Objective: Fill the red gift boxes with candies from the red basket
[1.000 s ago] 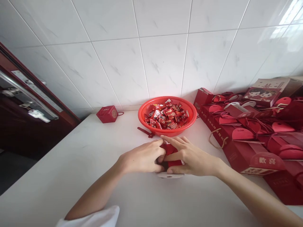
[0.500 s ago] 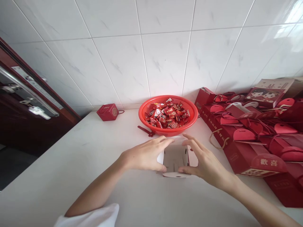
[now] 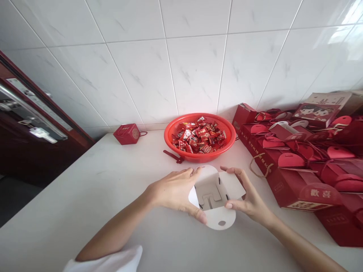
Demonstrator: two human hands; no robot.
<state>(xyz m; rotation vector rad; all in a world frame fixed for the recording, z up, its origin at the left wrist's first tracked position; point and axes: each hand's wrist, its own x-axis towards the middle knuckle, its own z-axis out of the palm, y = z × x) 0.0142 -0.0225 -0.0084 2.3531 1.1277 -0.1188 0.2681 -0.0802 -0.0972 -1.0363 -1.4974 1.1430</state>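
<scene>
White tabletop [image 3: 93,192], left edge well apart | left hand [image 3: 176,192], right hand [image 3: 250,200]: grip holding open box [image 3: 209,194] sides | red basket [image 3: 202,156] near

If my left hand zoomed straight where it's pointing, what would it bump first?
Probably the open box: your left hand is right at its side, though one view makes actual contact hard to judge.

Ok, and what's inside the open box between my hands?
The open box shows a pale bottom with cut tabs, plus dark slots at its sides, but no contents. Your left hand hides part of its left side.
</scene>
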